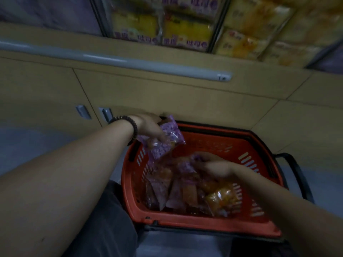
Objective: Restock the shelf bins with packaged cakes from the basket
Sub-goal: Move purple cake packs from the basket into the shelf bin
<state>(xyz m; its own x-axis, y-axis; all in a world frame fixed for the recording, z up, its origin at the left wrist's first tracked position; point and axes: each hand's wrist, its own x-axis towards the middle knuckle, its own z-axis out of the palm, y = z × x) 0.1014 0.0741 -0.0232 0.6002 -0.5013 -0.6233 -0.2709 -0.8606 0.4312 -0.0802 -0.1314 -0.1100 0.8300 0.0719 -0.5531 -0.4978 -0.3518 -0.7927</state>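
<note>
A red plastic basket (219, 224) stands on the floor below me, with several packaged cakes (185, 190) in purple and orange wrappers inside. My left hand (150, 127) is closed on a bunch of purple-wrapped cakes (165, 143) held above the basket's far left corner. My right hand (213, 166) reaches into the basket and pinches another purple-wrapped cake (185, 167) lying on the pile. An orange-wrapped cake (222, 199) lies at the near right of the pile. Shelf bins (159, 25) with purple-and-yellow packs sit at the top.
A tan cabinet front (167, 93) with two grey handles (105, 113) stands behind the basket, under a grey rail (130, 62). A second bin (259, 34) of yellow packs is at the upper right. The basket's black handle (300, 179) juts right. My dark trouser leg (104, 219) is at the bottom.
</note>
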